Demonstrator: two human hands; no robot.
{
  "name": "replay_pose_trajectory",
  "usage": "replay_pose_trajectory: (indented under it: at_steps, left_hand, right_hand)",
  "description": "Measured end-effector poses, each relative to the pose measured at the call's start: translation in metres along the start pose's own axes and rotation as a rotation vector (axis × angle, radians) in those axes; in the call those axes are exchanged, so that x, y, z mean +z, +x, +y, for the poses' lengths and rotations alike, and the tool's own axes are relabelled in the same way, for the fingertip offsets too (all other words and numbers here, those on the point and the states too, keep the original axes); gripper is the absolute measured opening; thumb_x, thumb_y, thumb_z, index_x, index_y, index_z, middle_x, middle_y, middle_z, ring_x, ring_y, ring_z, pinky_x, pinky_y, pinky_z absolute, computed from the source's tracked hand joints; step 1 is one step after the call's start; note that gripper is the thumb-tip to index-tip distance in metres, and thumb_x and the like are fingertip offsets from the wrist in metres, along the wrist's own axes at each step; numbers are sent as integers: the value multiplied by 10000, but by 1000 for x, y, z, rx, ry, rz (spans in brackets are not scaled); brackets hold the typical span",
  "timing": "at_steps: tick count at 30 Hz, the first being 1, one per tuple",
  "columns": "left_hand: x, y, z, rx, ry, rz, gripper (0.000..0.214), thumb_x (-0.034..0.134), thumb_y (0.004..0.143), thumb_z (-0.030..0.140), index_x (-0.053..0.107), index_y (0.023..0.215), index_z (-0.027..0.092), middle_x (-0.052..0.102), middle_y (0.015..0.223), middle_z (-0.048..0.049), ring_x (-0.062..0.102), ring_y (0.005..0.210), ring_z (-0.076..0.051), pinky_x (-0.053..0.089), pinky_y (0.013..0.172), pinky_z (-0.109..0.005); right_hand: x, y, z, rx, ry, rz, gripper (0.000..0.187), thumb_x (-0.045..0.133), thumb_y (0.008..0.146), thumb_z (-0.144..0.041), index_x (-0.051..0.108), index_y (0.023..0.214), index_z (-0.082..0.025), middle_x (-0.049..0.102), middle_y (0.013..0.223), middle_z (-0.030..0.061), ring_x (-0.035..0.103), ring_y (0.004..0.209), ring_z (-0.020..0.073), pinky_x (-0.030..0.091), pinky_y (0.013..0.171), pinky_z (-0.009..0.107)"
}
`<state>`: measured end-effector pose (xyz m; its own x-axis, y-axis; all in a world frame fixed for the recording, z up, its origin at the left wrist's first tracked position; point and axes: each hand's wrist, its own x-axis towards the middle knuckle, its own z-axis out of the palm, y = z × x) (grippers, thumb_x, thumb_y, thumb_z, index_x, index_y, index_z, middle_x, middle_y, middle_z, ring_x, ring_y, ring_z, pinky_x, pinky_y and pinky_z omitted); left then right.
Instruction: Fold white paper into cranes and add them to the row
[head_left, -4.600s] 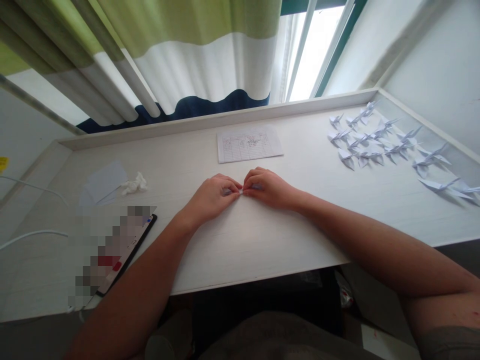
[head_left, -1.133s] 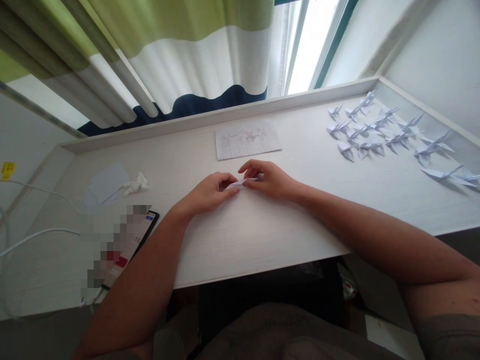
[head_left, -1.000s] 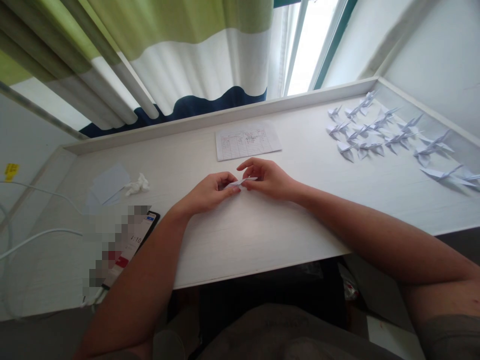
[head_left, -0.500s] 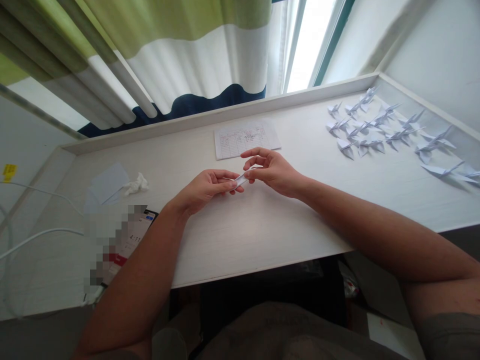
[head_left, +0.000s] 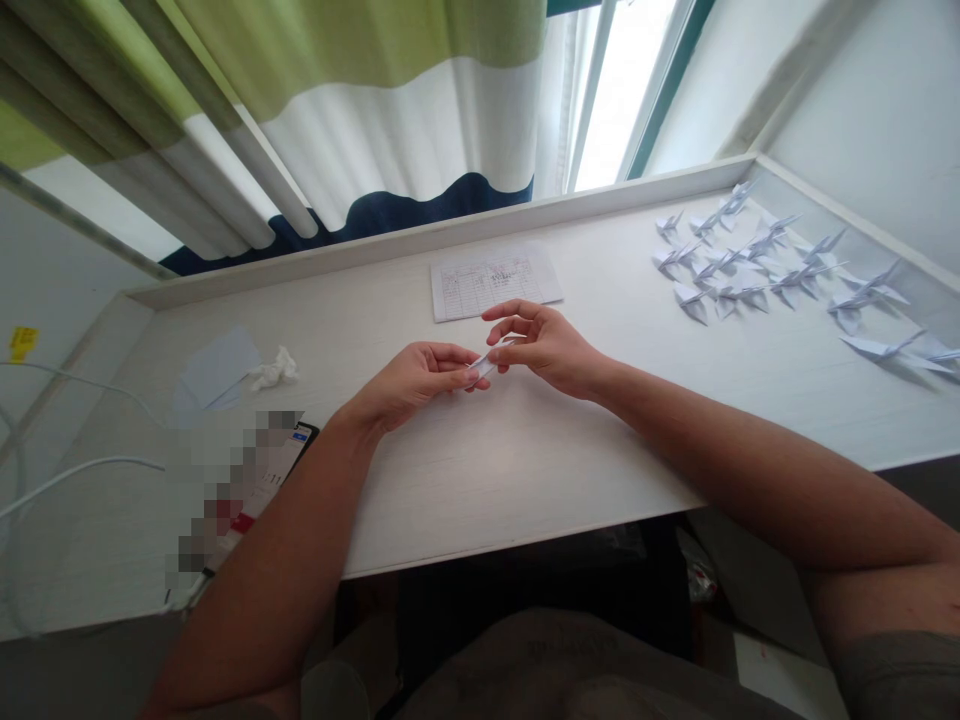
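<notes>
A small folded piece of white paper (head_left: pixel 482 367) is held between my two hands above the middle of the desk. My left hand (head_left: pixel 420 382) pinches its near left end between thumb and fingers. At the other end, the thumb and index finger of my right hand (head_left: pixel 546 350) close on the paper, while its other fingers are raised and curled. The fingertips hide part of the folds. Several folded paper cranes (head_left: pixel 750 255) stand grouped at the right of the desk.
A printed form (head_left: pixel 491 280) lies beyond my hands. To the left are loose paper sheets (head_left: pixel 217 368), a crumpled tissue (head_left: pixel 274 369) and a phone (head_left: pixel 281 465) partly blurred out, with white cables (head_left: pixel 82 465) nearby. A raised rim (head_left: pixel 337 258) borders the desk (head_left: pixel 525 470) below a curtain (head_left: pixel 405 120).
Both hands stay almost in place with the folded paper between them. My fingers shift only slightly on it, and the view tilts a little.
</notes>
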<state>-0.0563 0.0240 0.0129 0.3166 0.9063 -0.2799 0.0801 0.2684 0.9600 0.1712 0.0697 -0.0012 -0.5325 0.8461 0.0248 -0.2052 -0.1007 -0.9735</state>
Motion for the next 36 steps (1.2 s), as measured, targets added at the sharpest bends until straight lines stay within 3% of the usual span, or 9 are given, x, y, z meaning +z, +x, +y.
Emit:
replay_pose_trajectory:
  at_steps: [8,14,18,23,36]
  left_hand:
    - [5,0,1,5,-39,48,392,1023,653,303,843,984,194,859,937,-79,795,905,-222,562,944,-381]
    - [6,1,0,82,-63,163,383,1021,654,358,854,958,196,856,902,-78,800,920,-238,562,972,-394]
    - [8,1,1,132,-64,125,351,994,708,377,863,976,192,860,960,-92,802,963,-241,564,1009,-396]
    - [10,0,-2,143,-68,101,335,994,719,370,852,960,186,859,963,-93,808,972,-248,576,1015,-410]
    - [21,-1,1,194,11,144,348,949,774,420,835,991,172,859,978,-106,804,1007,-271,584,992,-421]
  right_hand:
    - [-2,2,1,-55,-50,11,451,902,727,-206,700,1130,-225,710,918,-13,686,740,146,626,756,356]
    - [-5,7,5,-21,-12,128,290,833,808,-388,731,1000,-196,736,839,-7,685,689,135,586,766,330]
    - [0,3,3,-16,-178,-10,224,839,787,-379,757,785,-170,749,789,32,682,754,158,550,754,308]
    - [6,-2,1,-85,-233,14,275,852,794,-413,725,711,-183,730,734,28,648,712,155,504,684,294]
    - [4,-1,2,-102,-235,-5,233,820,836,-382,760,762,-170,773,763,42,700,741,165,547,730,312]
